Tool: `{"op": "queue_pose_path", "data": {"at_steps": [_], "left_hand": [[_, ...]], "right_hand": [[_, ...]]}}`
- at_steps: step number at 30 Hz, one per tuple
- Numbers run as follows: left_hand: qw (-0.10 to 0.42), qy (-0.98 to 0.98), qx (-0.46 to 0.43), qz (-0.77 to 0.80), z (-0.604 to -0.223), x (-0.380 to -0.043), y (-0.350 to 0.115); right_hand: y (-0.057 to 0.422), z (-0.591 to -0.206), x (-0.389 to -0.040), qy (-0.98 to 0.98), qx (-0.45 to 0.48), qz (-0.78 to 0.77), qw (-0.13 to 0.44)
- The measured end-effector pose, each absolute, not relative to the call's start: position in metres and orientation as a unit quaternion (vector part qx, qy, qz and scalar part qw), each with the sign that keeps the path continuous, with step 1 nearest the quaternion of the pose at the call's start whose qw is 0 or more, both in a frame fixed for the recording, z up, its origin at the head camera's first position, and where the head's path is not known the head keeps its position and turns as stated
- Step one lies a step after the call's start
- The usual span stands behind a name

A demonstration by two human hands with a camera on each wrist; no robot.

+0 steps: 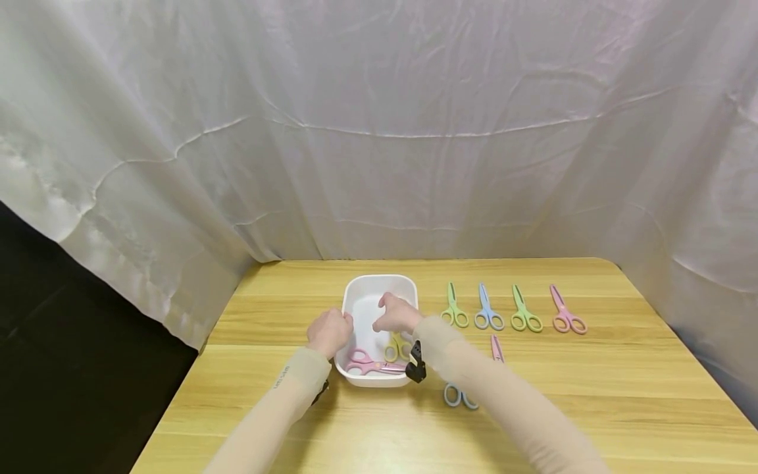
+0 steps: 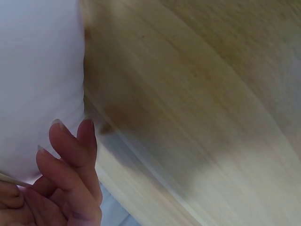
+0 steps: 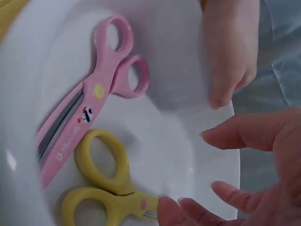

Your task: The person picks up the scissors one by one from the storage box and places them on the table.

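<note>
My left hand (image 1: 329, 332) grips the left rim of a white plastic bin (image 1: 362, 309). In the left wrist view its fingers (image 2: 70, 176) lie along the bin's outer wall, with the thumb at the rim. Inside the bin, pink scissors (image 3: 101, 77) and yellow scissors (image 3: 104, 170) lie at the near end. My right hand (image 1: 398, 314) hovers over the bin, thumb and fingers spread apart. In the right wrist view its fingertips (image 3: 171, 212) overlap the blade end of the yellow scissors, whose blades are mostly hidden.
Right of the bin stand out green scissors (image 1: 453, 307), blue scissors (image 1: 485, 311), more green scissors (image 1: 521, 309) and pink scissors (image 1: 564, 311), in a row on the wooden table (image 1: 622, 395). Nearer, other pink scissors (image 1: 497, 347) and blue scissors (image 1: 453, 395) are partly covered by my right forearm.
</note>
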State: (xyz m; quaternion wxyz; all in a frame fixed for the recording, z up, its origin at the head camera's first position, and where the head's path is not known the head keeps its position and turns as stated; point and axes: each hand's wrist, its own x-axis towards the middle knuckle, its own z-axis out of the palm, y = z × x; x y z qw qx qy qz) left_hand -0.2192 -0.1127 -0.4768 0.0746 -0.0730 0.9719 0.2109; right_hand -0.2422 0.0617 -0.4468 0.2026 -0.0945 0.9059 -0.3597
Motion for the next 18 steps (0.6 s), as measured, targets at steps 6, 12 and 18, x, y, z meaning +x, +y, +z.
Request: {"op": "queue_pose_path", "data": {"at_steps": [6,12,18], "left_hand": [[0.076,0.972,-0.072,0.212,-0.4760,-0.2189,-0.1124],[0.071,0.972,-0.068,0.212,-0.4770,-0.2196,-0.1134],[0.067,0.973,-0.064,0.213,-0.4783,-0.2201,-0.1137]], "right_hand": [[0.0622,-0.4460,-0.2401,0.916,-0.088,-0.335,0.204],[0.0603,-0.4420,-0.2373,0.924,-0.095,-0.294,0.223],[0.0581,-0.4425,-0.2340,0.922,-0.095,-0.279,0.251]]}}
